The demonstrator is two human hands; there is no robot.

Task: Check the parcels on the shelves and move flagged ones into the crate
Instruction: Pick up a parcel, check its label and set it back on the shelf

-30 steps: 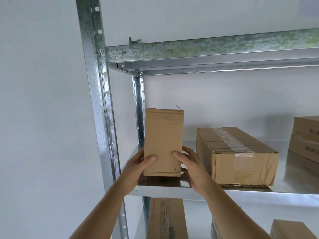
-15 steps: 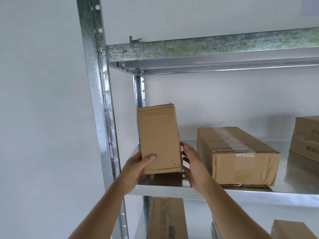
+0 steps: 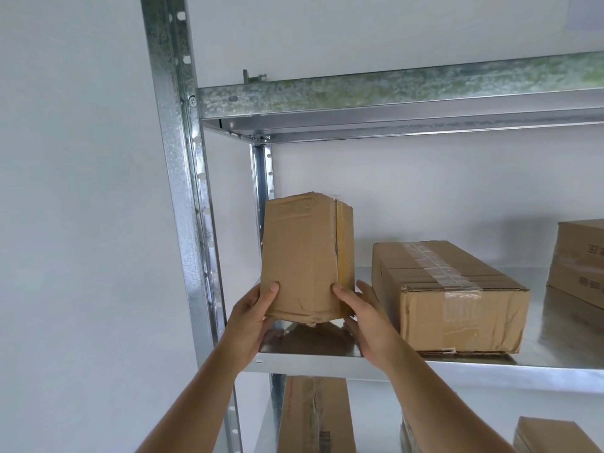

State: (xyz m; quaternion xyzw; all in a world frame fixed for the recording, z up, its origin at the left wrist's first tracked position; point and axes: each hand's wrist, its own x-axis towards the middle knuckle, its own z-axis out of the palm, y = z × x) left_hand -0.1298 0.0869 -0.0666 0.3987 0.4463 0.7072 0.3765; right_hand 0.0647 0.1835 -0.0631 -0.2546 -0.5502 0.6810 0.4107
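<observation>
step: checking a parcel | grip: I have my left hand (image 3: 253, 317) and right hand (image 3: 364, 317) clasping the upright box (image 3: 305, 256) low on both sides, tilted on the shelf (image 3: 310, 349) | next: turn it, look for a flag; none seen, crate out of view

Storage or stockroom setting. Indicators: a galvanised steel shelving unit (image 3: 183, 191) with slotted uprights and boltless beams, standing against a plain white wall (image 3: 81, 191). The metal shelf (image 3: 327, 351) carries sealed, taped cardboard parcels (image 3: 451, 295). Further cardboard boxes (image 3: 315, 416) occupy the level below. More cartons (image 3: 578, 259), bearing printed marks, stand at the right edge.
</observation>
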